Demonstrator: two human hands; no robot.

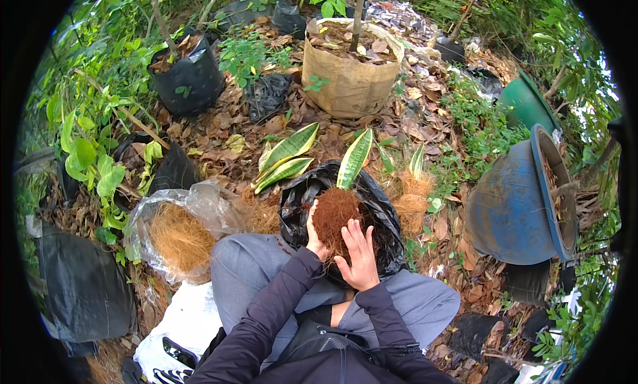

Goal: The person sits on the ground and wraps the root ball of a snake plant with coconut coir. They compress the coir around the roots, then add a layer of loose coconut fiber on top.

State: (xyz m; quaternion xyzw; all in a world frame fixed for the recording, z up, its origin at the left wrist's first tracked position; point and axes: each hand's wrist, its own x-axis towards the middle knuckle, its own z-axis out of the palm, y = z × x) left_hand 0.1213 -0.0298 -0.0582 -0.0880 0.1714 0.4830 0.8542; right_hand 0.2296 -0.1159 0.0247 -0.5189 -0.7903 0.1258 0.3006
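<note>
A rounded ball of brown coir [337, 212] is held between my two hands, above an open black plastic bag [388, 209] at my crossed legs. From the top of the ball rises a yellow-edged snake plant leaf [355, 158]. My left hand [317, 235] cups the ball's left side. Against its lower right side lies my right hand [360, 258], with the fingers extended and the thumb apart. Dark loose material shows inside the bag around the ball; the ball's underside is hidden.
Cut snake plant leaves [290, 147] lie beyond the bag. A fibre-wrapped cutting [413, 197] stands to its right. At left, a clear plastic bag [135, 229] holds coir fibre [180, 237]. A tan grow bag [344, 82], black grow bag [189, 82] and tipped blue tub [508, 204] surround me.
</note>
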